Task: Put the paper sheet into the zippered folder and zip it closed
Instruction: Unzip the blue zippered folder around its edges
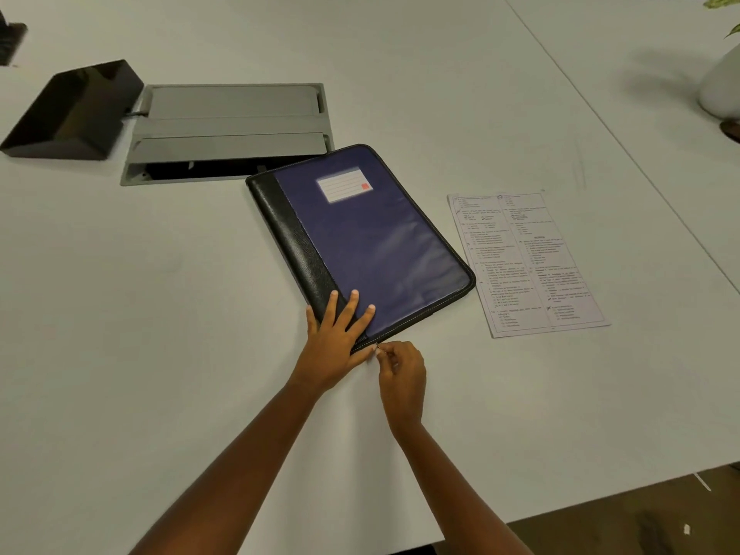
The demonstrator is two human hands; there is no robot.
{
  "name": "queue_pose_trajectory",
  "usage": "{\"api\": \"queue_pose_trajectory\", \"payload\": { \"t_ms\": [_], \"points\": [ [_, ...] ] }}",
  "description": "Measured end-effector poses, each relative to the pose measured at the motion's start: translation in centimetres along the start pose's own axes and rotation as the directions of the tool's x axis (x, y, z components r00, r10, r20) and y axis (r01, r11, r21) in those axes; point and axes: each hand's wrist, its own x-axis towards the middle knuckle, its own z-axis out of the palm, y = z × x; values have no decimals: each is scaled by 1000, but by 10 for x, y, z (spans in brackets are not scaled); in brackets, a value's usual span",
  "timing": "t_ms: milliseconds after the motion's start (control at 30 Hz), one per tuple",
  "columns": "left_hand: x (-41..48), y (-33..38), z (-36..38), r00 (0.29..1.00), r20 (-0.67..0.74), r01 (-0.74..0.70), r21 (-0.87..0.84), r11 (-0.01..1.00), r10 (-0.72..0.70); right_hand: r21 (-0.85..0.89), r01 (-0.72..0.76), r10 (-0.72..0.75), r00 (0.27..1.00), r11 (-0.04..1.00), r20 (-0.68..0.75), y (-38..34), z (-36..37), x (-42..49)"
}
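Note:
A blue zippered folder (372,242) with a black spine and a white label lies closed and slanted on the white table (160,314). My left hand (338,342) rests flat on its near corner, fingers spread over the spine and cover. Just right of it, my right hand (402,370) pinches the small metal zipper pull (380,348) at the folder's near edge. The printed paper sheet (528,262) lies flat on the table to the right of the folder, apart from it and untouched.
A grey cable hatch (228,130) with its near flap open is set into the table behind the folder. A black angled box (72,110) stands at the far left. A white plant pot (720,86) sits at the far right. The table's near edge (600,486) runs at lower right.

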Motion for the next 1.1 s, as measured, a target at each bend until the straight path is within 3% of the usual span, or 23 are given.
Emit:
{"api": "queue_pose_trajectory", "payload": {
  "t_ms": [133, 200, 300, 433, 600, 833, 1100],
  "points": [
    [-5, -10, -2, 1000, -10, -29, -39, 999, 29, -19, 6, -6, 999, 1000, 47, -4, 3, -2],
    [-10, -13, -5, 999, -42, -25, -176, 984, 18, -45, 26, -23, 997, 999, 79, -5, 2, -1],
    [-19, -12, -7, 969, -220, 8, -429, 903, -113, -69, 56, -48, 993, 996, 106, -6, 1, -1],
    [-30, -13, -7, 857, -388, 79, -550, 831, -338, -93, 90, -79, 990, 992, 115, -6, 1, -2],
    [-40, -20, -6, 806, -304, 172, -701, 692, -508, -98, 121, -108, 986, 988, 127, -5, -1, -4],
    [-36, -26, -10, 870, -170, 247, -663, 707, -463, -112, 168, -149, 976, 979, 159, -7, -6, -4],
    [-31, -25, -18, 873, -88, 295, -688, 663, -479, -136, 199, -167, 962, 971, 216, -8, 1, -13]
  ]
}}
